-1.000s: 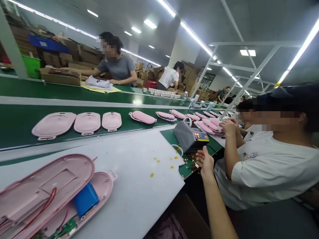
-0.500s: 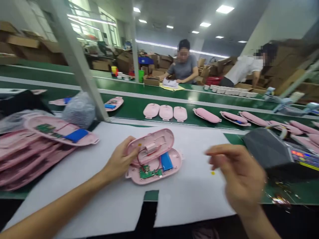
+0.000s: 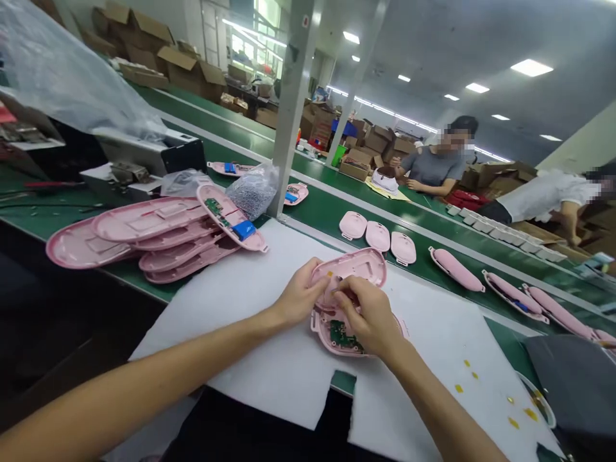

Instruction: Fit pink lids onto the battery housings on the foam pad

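My left hand (image 3: pixel 302 294) grips the left end of a pink upper shell (image 3: pixel 370 264), its thumb on the inner face beside a small yellow piece (image 3: pixel 330 274). The shell is tilted above a pink lower shell (image 3: pixel 321 327), which holds a green circuit board (image 3: pixel 341 335). My right hand (image 3: pixel 368 314) is pinched at the middle of the upper shell; what its fingertips hold is hidden. That hand also covers the right part of the lower shell. Both shells are over the white sheet (image 3: pixel 250 308).
Pink shells (image 3: pixel 144 221) are stacked at the left, one with a blue battery (image 3: pixel 244 230). Several small yellow pieces (image 3: pixel 459 388) lie at the right of the sheet. Further pink shells (image 3: pixel 378 236) line the green bench behind. A metal post (image 3: pixel 290 109) stands behind the sheet. Two people work beyond.
My right hand has moved left from over the sheet onto the upper shell and now hides the blue battery. The view has turned left, showing more of the stack and several yellow pieces.
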A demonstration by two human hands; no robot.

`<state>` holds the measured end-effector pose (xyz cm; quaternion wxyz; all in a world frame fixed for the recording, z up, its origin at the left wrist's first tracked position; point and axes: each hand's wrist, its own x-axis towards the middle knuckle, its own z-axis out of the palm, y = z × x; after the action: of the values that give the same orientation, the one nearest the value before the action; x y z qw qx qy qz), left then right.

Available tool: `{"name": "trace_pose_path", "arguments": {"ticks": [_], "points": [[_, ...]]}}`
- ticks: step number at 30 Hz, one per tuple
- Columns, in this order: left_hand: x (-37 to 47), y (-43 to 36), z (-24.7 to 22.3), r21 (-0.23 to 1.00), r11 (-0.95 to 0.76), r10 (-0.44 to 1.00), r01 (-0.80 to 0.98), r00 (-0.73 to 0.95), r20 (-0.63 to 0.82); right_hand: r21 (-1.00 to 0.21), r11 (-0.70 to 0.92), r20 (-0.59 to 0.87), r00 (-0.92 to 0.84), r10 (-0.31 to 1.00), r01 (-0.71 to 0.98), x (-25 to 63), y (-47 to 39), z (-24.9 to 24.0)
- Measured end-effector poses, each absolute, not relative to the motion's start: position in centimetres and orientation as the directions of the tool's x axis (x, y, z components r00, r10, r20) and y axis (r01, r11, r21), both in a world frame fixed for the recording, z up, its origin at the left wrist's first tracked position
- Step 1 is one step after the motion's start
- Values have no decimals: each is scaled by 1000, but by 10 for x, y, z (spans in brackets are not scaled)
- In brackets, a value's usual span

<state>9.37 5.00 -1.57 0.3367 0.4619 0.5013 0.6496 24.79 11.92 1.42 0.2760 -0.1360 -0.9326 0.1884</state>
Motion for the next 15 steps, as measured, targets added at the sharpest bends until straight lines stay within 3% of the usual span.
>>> {"name": "trace_pose_path", "arguments": {"ticks": [2, 4, 11, 15], "points": [[95, 48, -16, 959, -283, 899, -16, -354, 259, -492, 849, 437, -789, 431, 192, 243, 113, 12], [97, 46, -15, 952, -296, 894, -75, -372, 249, -481, 847, 423, -786, 451, 227, 239, 109, 8], [100, 37, -17, 907, -273, 943, -321, -276, 187, -239, 840, 509, -674, 535, 487, 228, 105, -3], [99, 38, -20, 937, -300, 938, -179, -235, 256, -369, 699, 481, -518, 708, 613, 245, 117, 2]]}}
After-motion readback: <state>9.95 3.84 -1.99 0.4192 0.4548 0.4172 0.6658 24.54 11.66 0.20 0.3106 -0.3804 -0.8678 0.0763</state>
